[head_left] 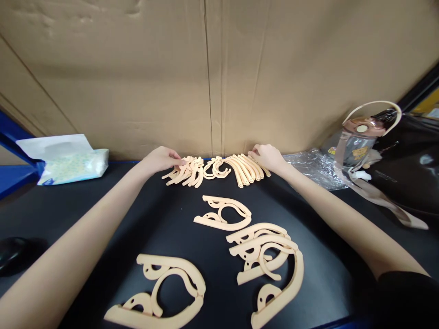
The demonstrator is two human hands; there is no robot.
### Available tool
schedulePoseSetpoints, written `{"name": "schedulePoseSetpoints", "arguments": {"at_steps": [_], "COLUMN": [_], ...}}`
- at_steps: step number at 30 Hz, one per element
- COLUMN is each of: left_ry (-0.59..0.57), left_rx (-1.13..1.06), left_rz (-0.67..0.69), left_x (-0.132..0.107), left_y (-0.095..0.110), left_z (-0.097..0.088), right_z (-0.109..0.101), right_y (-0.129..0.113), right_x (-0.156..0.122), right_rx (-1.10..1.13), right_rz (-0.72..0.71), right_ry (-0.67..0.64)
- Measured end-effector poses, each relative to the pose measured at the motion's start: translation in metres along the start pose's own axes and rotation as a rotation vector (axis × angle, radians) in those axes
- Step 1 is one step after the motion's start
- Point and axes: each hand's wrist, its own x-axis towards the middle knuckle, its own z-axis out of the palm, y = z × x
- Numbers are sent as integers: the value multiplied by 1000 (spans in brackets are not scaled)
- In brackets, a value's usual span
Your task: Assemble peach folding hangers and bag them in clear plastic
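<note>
A row of cream plastic curved parts (216, 170) lies at the far edge of the black tabletop (171, 219), against a cardboard wall. My left hand (161, 158) rests with bent fingers on the left end of that row. My right hand (268, 156) presses its fingers on the right end. Nearer to me lie more of the same cream parts: one single piece (222, 213) in the middle, a small stack (265, 256) to its right, and a folded pair (161, 292) at the lower left.
A tissue pack (65, 160) sits at the far left by a blue frame (13, 155). A water bottle with a strap (363, 137), crumpled clear plastic (313, 167) and a dark bag (411, 169) stand at the right. A black object (13, 256) lies at the left edge.
</note>
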Motion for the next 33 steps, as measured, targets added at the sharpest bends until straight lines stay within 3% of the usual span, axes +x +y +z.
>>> {"name": "schedulePoseSetpoints", "arguments": {"at_steps": [6,12,15,20,24,29,33], "left_ry": [49,61,68,158,245,271,208], "left_rx": [117,148,144,125,76,-12,-90], "left_rz": [-58,-87,-91,-90,-31,81,162], "left_x": [4,3,3,0,-8,-22,-29], "left_y": [-1,-1,-1,6,20,39,46], "left_z": [5,5,5,4,2,3,5], "right_z": [-9,-22,-35,-48,-43,-28,-17], "right_y": [-1,-3,-20,-61,-75,-79,-83], "right_x": [-3,-5,-20,-68,-91,-92,-87], "right_rx": [85,116,158,219,109,107,173], "right_rz": [-17,-46,-175,-514,-633,-581,-530], "right_ry": [-44,13,-21,-241,-346,-316,-251]}}
